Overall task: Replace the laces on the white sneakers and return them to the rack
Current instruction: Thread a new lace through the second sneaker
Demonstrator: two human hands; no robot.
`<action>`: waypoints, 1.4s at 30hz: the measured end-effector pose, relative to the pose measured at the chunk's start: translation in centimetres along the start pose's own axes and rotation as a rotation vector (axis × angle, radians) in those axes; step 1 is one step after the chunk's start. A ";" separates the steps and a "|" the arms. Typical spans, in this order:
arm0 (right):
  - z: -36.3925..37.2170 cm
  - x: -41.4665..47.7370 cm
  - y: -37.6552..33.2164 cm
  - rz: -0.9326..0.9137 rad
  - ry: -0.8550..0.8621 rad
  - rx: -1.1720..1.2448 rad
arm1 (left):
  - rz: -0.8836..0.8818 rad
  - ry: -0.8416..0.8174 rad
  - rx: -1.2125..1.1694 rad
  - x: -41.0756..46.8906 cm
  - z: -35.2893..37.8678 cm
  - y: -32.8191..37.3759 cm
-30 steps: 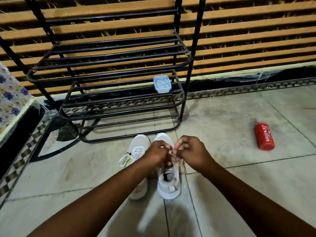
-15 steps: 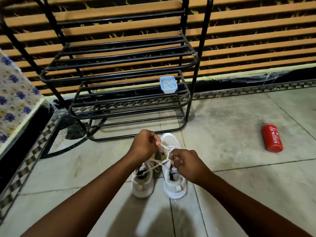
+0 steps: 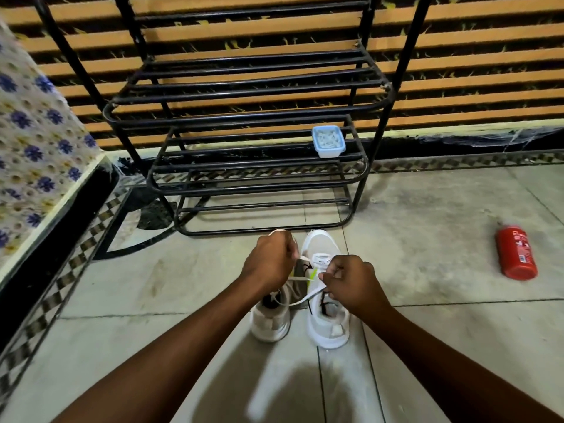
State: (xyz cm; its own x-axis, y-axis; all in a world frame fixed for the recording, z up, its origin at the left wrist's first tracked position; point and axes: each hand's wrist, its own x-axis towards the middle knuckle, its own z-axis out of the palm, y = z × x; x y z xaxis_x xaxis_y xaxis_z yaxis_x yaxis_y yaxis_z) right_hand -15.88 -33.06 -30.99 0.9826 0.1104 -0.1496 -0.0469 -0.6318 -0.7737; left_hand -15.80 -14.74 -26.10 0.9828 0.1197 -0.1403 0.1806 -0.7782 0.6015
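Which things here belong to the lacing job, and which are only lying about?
Job: left sneaker, right sneaker, white lace, pinched by left hand and right hand, black rack.
Lying about: red canister on the floor, blue-rimmed box on that rack, flowered cloth.

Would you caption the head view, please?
Left hand and right hand pinch a white lace above white sneakers by a black rack.
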 end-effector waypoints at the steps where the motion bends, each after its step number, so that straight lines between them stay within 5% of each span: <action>1: -0.4 -0.1 0.0 0.041 0.044 0.045 | 0.003 0.003 -0.032 0.0 0.2 0.0; 5: -1.7 -0.6 -1.5 0.235 0.019 0.462 | 0.010 -0.025 -0.354 0.2 1.0 0.8; 8: -3.7 -1.1 -2.9 0.150 -0.066 0.597 | -0.004 -0.080 -0.647 0.3 1.5 2.6; 13: -7.3 -1.0 -3.9 -0.175 -0.126 0.376 | 0.030 -0.204 -0.758 -0.6 2.2 4.2; 18: -8.2 -0.2 -3.8 -0.370 0.099 -0.050 | 0.059 -0.306 -0.831 -1.4 1.8 4.7; 29: -6.2 1.5 -1.1 -0.337 0.005 0.085 | 0.153 -0.080 -0.604 -0.3 2.9 3.2; 38: -4.8 1.6 -0.9 -0.441 0.175 -0.220 | 0.111 0.054 -0.649 0.4 3.5 2.6; 42: -4.6 1.4 -1.1 -0.509 0.198 -0.279 | 0.146 -0.050 -0.627 1.0 3.8 1.8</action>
State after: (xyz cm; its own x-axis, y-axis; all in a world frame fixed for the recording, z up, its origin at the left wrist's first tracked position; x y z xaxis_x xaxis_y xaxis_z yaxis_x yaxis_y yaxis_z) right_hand -13.65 -35.73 -27.51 0.8850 0.3233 0.3349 0.4601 -0.7171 -0.5235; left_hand -14.68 -18.39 -28.19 0.9987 -0.0011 -0.0500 0.0478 -0.2749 0.9603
